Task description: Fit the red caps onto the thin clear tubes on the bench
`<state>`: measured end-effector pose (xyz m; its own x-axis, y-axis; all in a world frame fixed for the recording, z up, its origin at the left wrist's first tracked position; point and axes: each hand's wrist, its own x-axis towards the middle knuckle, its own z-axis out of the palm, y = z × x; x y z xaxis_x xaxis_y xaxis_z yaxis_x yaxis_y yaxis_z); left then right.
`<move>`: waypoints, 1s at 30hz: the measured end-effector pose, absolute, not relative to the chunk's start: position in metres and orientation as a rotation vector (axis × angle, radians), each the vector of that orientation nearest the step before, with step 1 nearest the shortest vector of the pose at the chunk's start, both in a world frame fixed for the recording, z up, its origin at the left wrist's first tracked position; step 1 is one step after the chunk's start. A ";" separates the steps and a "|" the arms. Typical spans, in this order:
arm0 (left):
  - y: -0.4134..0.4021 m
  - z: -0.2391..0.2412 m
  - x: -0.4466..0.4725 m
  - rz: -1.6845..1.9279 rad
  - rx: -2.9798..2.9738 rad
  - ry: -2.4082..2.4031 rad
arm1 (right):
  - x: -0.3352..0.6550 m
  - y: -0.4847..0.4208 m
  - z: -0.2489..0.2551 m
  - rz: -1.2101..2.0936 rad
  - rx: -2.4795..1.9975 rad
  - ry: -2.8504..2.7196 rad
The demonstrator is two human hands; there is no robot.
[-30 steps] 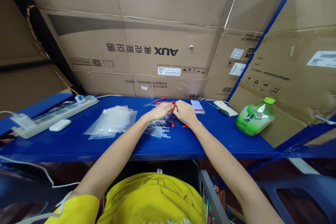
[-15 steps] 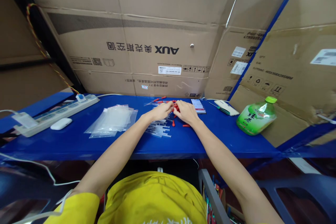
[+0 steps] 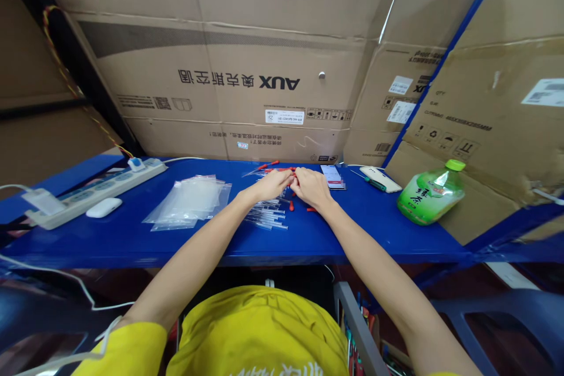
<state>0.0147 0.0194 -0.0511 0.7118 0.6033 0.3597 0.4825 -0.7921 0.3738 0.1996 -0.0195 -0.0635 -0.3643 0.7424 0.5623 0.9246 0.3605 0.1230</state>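
My left hand [image 3: 274, 185] and my right hand [image 3: 312, 188] meet over the middle of the blue table, fingers closed and fingertips together. Whatever is pinched between them is hidden by the fingers. Under and in front of my left hand lies a pile of clear thin tubes [image 3: 269, 216], pointing roughly towards me. A red rubber bulb [image 3: 291, 206] rests on the table just below the fingertips, and another red bulb [image 3: 311, 210] lies partly behind my right hand. Beyond the hands, a clear bag with a red-tipped dropper [image 3: 267, 165] shows, next to more red pieces.
Left of the tubes is a stack of clear zip bags [image 3: 189, 202]. A power strip [image 3: 101, 191] and a white earbud case [image 3: 103, 207] lie farther left. To the right are a phone [image 3: 332, 177], a green screwdriver [image 3: 374, 183], a white flat object [image 3: 385, 181] and a green tea bottle [image 3: 429, 195].
My fingertips have drawn closer together, and the red pieces seen between them are now mostly covered. The surrounding things stay put.
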 end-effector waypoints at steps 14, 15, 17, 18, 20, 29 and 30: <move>0.018 -0.048 0.015 0.723 2.577 0.757 | 0.203 -0.018 -0.065 -0.608 -1.364 -2.244; 0.019 -0.048 0.014 0.717 2.574 0.756 | 0.203 -0.018 -0.065 -0.610 -1.353 -2.251; 0.020 -0.048 0.012 0.710 2.569 0.762 | 0.204 -0.018 -0.065 -0.617 -1.343 -2.254; 0.020 -0.048 0.012 0.709 2.559 0.765 | 0.204 -0.018 -0.064 -0.621 -1.344 -2.250; 0.020 -0.048 0.011 0.724 2.520 0.781 | 0.205 -0.020 -0.063 -0.629 -1.346 -2.234; 0.021 -0.053 0.011 0.780 2.573 0.857 | 0.211 -0.019 -0.060 -0.540 -1.381 -2.196; 0.021 -0.054 0.011 0.773 2.576 0.873 | 0.211 -0.018 -0.061 -0.522 -1.385 -2.201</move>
<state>0.0109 0.0209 -0.0538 0.6684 0.6330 0.3905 0.4644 -0.7653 0.4457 0.2108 -0.0183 -0.0607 -0.3693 0.7233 0.5835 0.9082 0.4138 0.0619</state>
